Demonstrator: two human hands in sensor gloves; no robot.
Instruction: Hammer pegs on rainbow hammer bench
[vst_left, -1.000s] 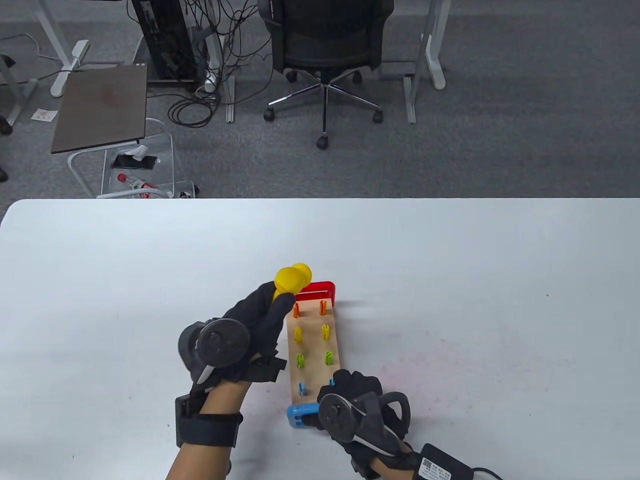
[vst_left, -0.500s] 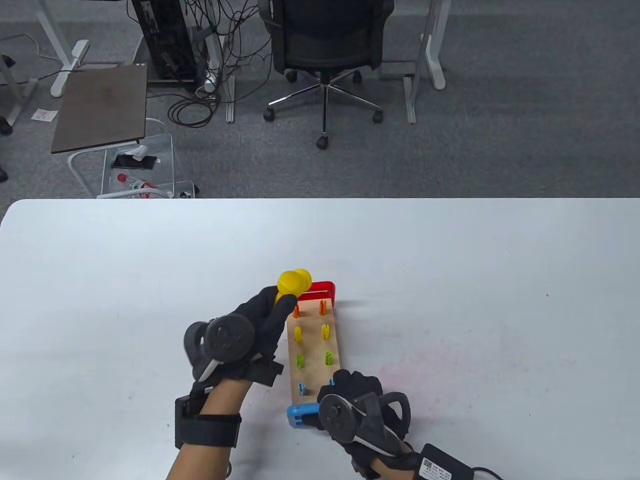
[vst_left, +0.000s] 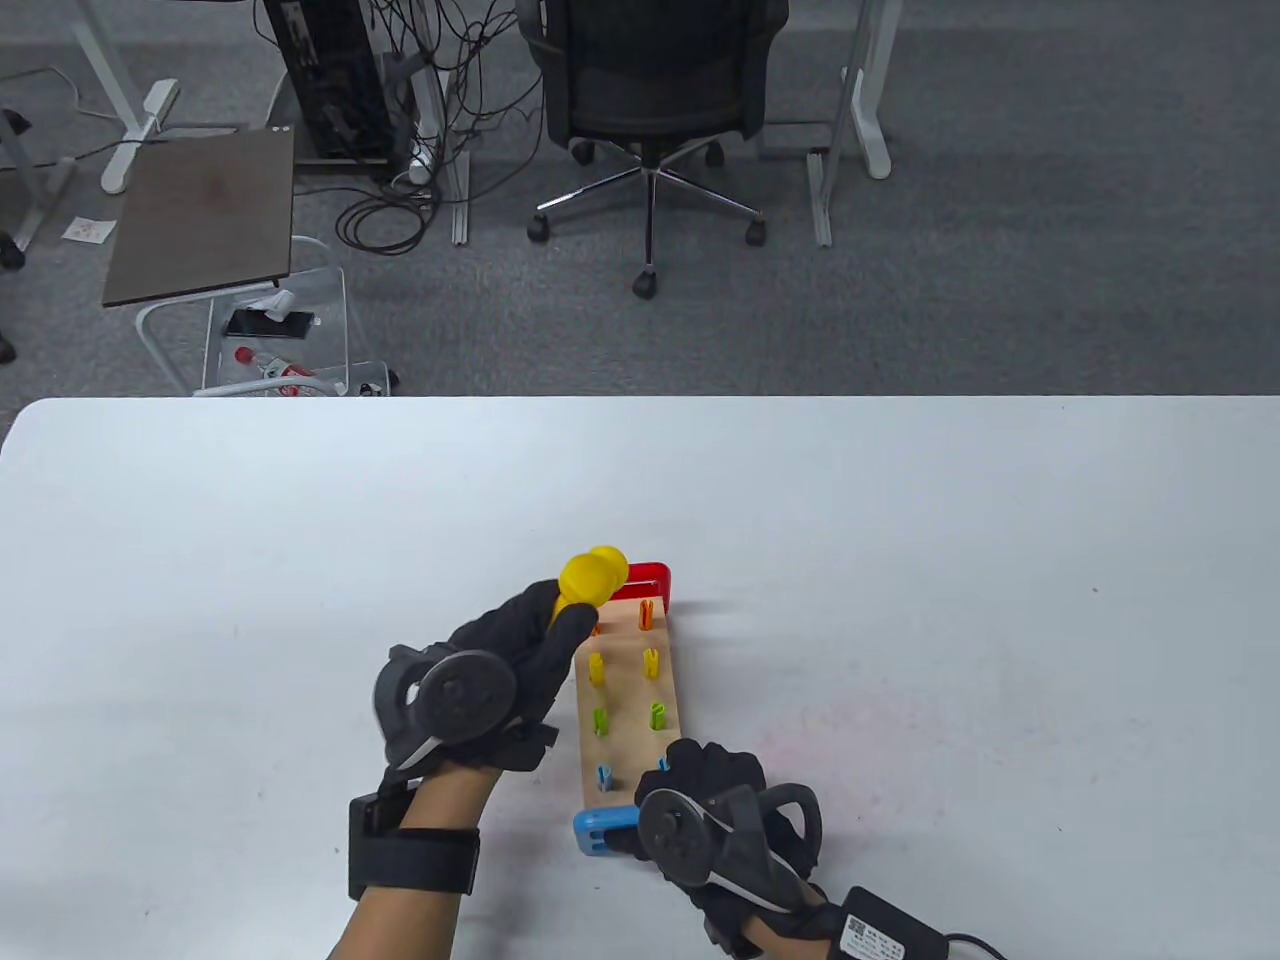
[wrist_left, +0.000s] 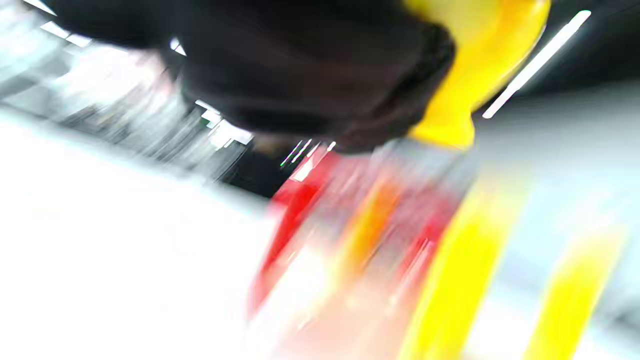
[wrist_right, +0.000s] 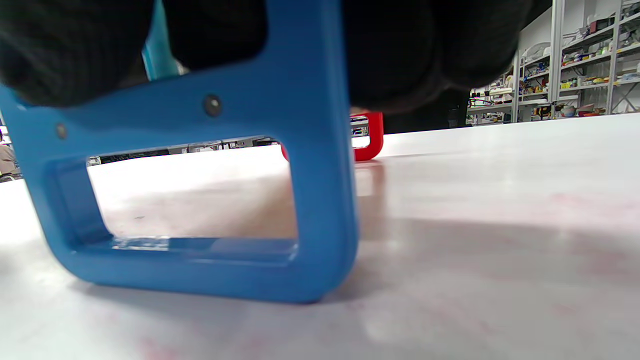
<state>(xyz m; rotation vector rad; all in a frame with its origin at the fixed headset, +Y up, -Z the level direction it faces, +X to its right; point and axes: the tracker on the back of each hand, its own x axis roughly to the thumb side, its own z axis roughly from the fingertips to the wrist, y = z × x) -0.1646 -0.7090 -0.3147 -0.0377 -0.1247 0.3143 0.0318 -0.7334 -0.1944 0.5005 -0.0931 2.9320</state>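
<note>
Now the left hand (vst_left: 520, 650) grips the handle of the yellow hammer (vst_left: 592, 577), whose head sits over the far end of the hammer bench (vst_left: 630, 700), at about 11 o'clock from the bench's middle, just above the orange peg (vst_left: 645, 614) row and in front of the red end leg (vst_left: 652, 578). In the left wrist view the gloved fingers (wrist_left: 310, 75) wrap the yellow handle, and everything below them is smeared with blur. The bench lies on the white table (vst_left: 900, 560), running from 12 to 6 o'clock, with paired pegs: orange, yellow (vst_left: 650, 662), green (vst_left: 656, 714), then blue (vst_left: 604, 776). The right hand (vst_left: 725, 800) presses down on the bench's near end at 6 o'clock, fingers curled over the board above the blue end leg (wrist_right: 320, 190). That leg stands flat on the table in the right wrist view.
</note>
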